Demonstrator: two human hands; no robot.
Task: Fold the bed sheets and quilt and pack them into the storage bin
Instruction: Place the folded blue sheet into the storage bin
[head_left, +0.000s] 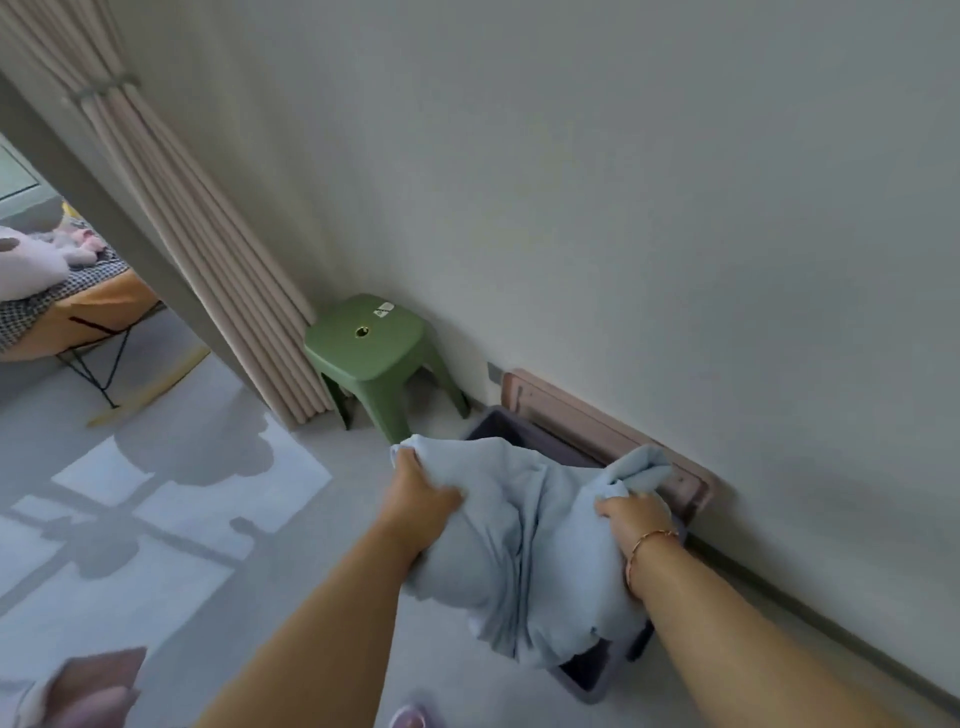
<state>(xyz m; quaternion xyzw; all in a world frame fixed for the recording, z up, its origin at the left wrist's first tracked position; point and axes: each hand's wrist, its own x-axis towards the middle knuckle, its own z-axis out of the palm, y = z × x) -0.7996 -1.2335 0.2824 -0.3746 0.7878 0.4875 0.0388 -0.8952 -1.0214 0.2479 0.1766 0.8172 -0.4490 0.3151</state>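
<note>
So this is the packing step going on right now: the person is holding a bundled-up pale blue sheet right over the dark storage bin, which is sitting on the floor against the wall. The left hand is gripping the far-left bunch of fabric with its fingers curled tight into it, and the right hand, the one wearing a thin bracelet, is clutching the other end the same way. Honestly the sheet is looking more scrunched than folded, and it's hiding most of the bin's opening. The pinkish lid is leaning on the wall behind, next to a green stool. Next move, I'm guessing: lowering the bundle in and pressing it flat so it's sitting below the rim
</note>
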